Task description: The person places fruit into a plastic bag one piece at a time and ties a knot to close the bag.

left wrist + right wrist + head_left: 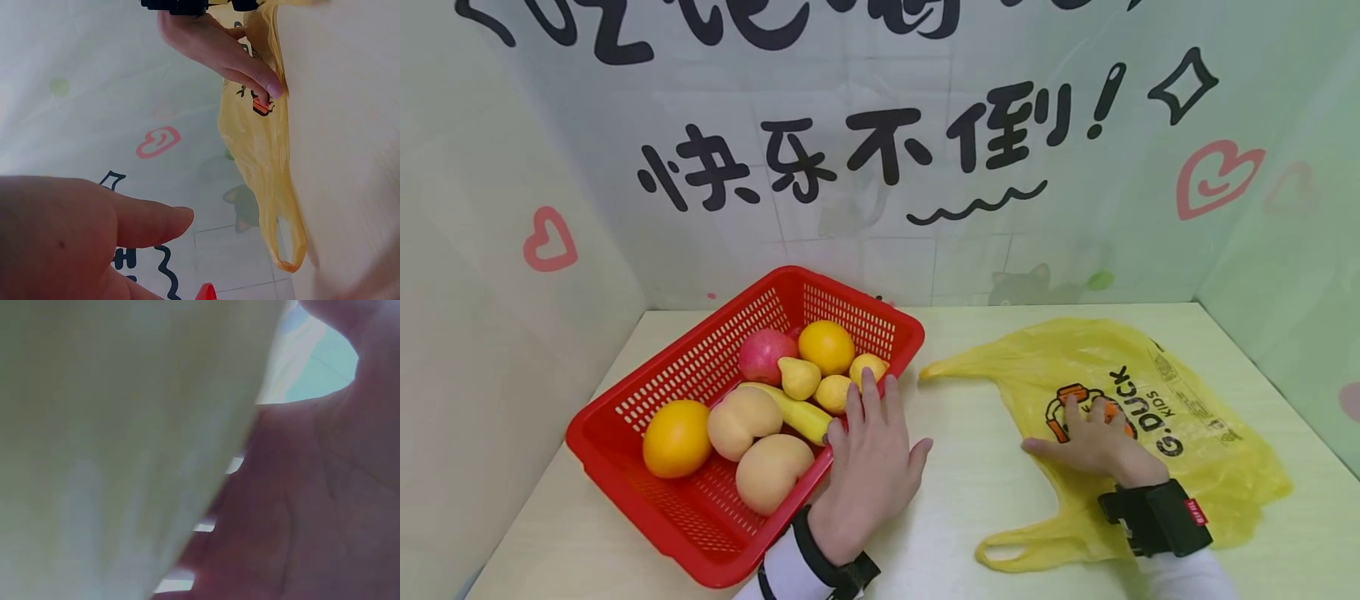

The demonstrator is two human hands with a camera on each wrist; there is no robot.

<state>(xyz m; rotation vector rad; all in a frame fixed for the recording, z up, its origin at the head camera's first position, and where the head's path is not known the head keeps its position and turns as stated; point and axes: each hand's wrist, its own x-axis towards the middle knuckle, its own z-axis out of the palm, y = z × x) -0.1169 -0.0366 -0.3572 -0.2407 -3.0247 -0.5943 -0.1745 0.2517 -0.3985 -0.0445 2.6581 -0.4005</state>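
Observation:
In the head view my left hand (pixel 874 462), fingers straight and thumb out to the side, is at the right rim of a red plastic basket (pixel 613 479); whether it touches is hard to tell. My right hand (pixel 1097 446) rests with spread fingers on a flattened yellow plastic bag (pixel 1075 358) printed "G.DUCK KIDS". Its handles point left. Inside the basket lie two oranges (pixel 677 438), two peaches (pixel 774 475), a banana (pixel 803 417), a pinkish-red round fruit (pixel 766 356) and several small yellow fruits (pixel 798 377). The bag's blurred film (pixel 112 450) fills much of the right wrist view.
A pale wooden tabletop (pixel 947 492) carries the basket on the left and the bag on the right. Behind it stands a printed backdrop (pixel 880 258) with black characters, and further panels (pixel 1300 275) close off both sides.

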